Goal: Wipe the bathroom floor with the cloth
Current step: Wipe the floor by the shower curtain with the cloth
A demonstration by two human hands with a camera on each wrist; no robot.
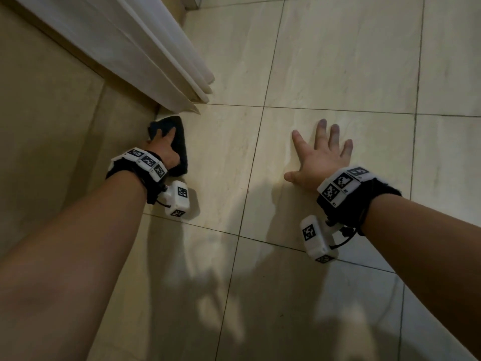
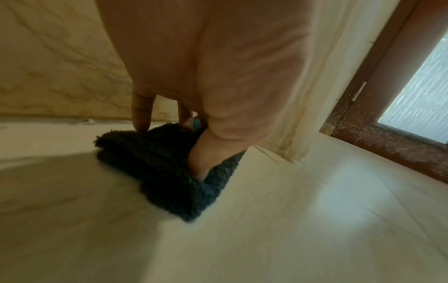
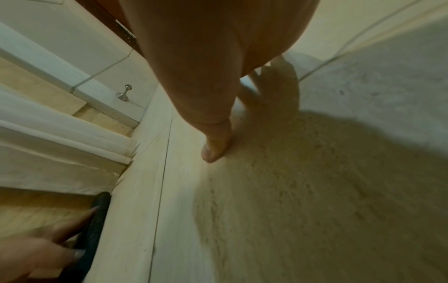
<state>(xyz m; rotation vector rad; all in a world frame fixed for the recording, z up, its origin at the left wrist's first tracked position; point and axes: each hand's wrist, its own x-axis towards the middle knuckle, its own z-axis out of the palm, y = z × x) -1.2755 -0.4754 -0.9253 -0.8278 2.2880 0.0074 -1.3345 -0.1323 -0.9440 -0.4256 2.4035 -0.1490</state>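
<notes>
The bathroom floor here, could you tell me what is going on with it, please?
A person is wiping the tiled floor by hand. Their left hand presses a dark, fluffy cloth onto the tiles right beside the wall and the hem of a white curtain. Their right hand lies flat on the floor with fingers spread, holding nothing, apparently as support.

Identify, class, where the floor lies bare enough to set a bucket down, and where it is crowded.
Bare tiles lie between the cloth and the right hand, and beyond that hand. It is crowded at the wall, where the left hand presses the cloth under the curtain.
</notes>
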